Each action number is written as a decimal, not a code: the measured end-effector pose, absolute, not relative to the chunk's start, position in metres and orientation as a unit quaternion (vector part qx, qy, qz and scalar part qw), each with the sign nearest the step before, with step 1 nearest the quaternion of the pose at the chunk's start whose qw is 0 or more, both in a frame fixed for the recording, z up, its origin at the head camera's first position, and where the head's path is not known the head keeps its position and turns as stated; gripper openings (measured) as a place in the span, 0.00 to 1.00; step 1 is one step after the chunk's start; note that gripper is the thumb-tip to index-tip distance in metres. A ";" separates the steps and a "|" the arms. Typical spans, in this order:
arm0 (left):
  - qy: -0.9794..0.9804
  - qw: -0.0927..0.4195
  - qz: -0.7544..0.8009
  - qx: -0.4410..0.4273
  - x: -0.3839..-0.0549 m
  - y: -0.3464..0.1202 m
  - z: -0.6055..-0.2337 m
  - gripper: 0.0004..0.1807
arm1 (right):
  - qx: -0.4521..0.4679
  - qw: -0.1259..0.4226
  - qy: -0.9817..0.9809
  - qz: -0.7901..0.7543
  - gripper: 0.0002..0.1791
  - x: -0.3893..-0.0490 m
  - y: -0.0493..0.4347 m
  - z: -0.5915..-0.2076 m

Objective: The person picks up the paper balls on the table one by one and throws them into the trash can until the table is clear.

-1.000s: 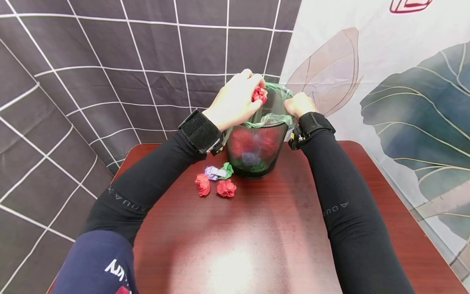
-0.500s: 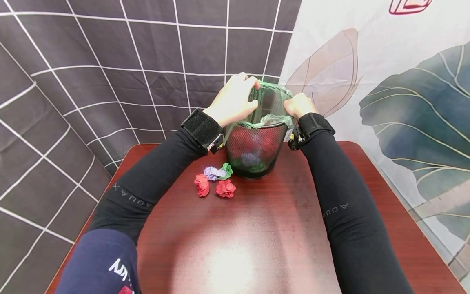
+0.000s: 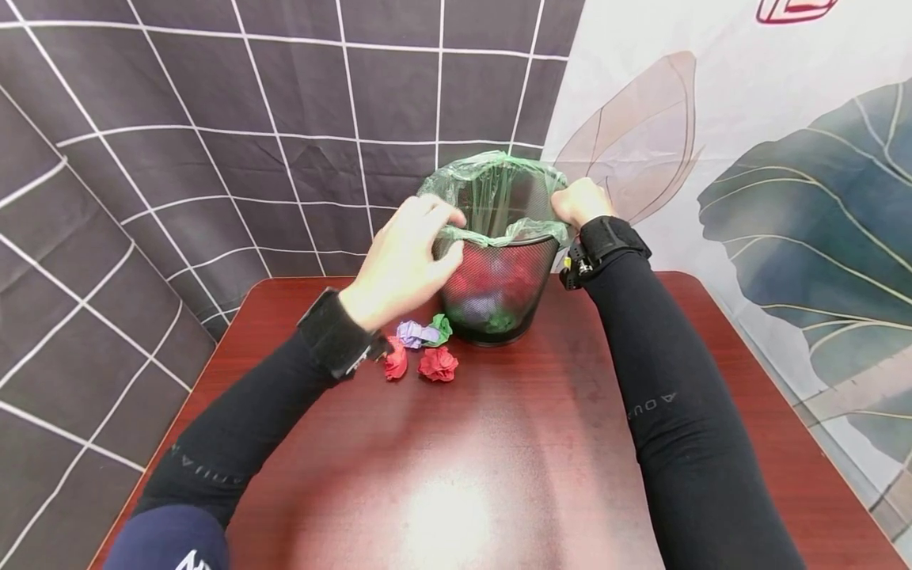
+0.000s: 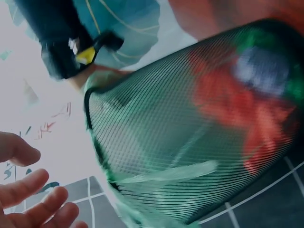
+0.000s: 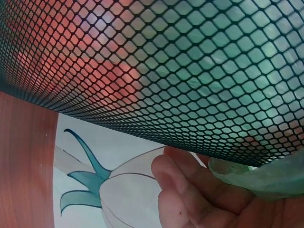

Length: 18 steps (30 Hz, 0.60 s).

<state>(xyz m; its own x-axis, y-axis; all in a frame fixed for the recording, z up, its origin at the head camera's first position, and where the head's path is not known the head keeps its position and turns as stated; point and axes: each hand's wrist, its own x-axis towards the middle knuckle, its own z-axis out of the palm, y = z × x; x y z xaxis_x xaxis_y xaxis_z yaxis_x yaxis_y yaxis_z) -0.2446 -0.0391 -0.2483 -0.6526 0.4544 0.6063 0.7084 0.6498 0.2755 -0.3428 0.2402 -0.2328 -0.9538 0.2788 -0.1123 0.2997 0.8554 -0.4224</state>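
A black mesh wastebasket (image 3: 509, 265), lined with a green plastic bag (image 3: 525, 230), stands at the back of the table. Red, purple and green crumpled paper shows through its mesh. My right hand (image 3: 583, 203) grips the basket's right rim with the bag's folded edge, fingers curled at the rim in the right wrist view. Near the left rim, my left hand (image 3: 404, 257) holds nothing, its fingers loosely bent and apart. Below it lie a purple paper ball (image 3: 410, 334), a green paper ball (image 3: 442, 328) and two red ones, the right red paper ball (image 3: 438, 364) nearest the front.
The brown table (image 3: 527, 443) has a glare patch toward the front. Behind it hangs a dark gridded cloth (image 3: 299, 174), close to the basket's back; a white leaf-print cloth (image 3: 677, 222) hangs at the right.
The red paper ball that my left hand held is gone from its fingers. That hand has moved from over the basket down and left. The right hand stays on the rim.
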 end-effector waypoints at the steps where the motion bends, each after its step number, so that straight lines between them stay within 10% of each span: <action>1: -0.873 0.255 -0.251 -0.332 -0.240 -0.043 -0.255 0.12 | 0.148 0.023 0.963 -0.222 0.26 -0.343 0.240 -0.233; 18: -0.944 0.101 -0.159 -0.272 -0.231 -0.090 -0.377 0.21 | 0.146 0.023 0.965 -0.218 0.19 -0.341 0.240 -0.232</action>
<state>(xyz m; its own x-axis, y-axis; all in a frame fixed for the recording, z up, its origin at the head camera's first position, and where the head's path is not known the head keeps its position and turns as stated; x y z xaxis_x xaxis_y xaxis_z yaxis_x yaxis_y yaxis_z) -0.2308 -0.0901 -0.3766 -0.8310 0.4819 0.2777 0.5463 0.8011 0.2445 -0.3413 0.2395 -0.2321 -0.9562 0.2722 -0.1075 0.2919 0.8620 -0.4144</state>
